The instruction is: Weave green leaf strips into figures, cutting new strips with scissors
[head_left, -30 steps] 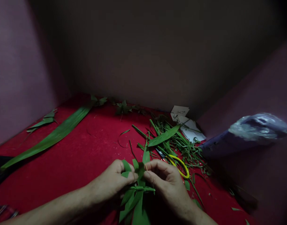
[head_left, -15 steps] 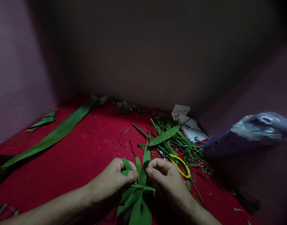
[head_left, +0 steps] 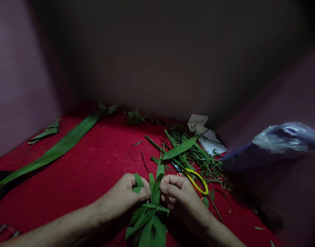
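Note:
A bundle of folded green leaf strips (head_left: 147, 221) sits between my hands near the bottom of the view. My left hand (head_left: 129, 192) is closed on the bundle's left side, with strips showing between its fingers. Thumb and forefinger of my right hand (head_left: 178, 192) pinch the edge of an upright leaf strip (head_left: 156, 190) on the right. Just beyond the right hand lie scissors (head_left: 197, 180) with yellow and red handles, their blades partly under cut stems. The underside of the bundle and some fingertips are hidden.
A heap of cut stems (head_left: 206, 166) and a broad leaf (head_left: 182, 148) lie on the red floor covering (head_left: 106, 157). Behind are white papers (head_left: 211, 142). A long leaf (head_left: 62, 145) stretches at left. A purple plastic-wrapped roll (head_left: 250, 154) leans at right, near the walls.
The upright strip at my right fingers has opened out and now stands straighter. The right fingers have shifted slightly; both hands keep their hold. The view has moved a little.

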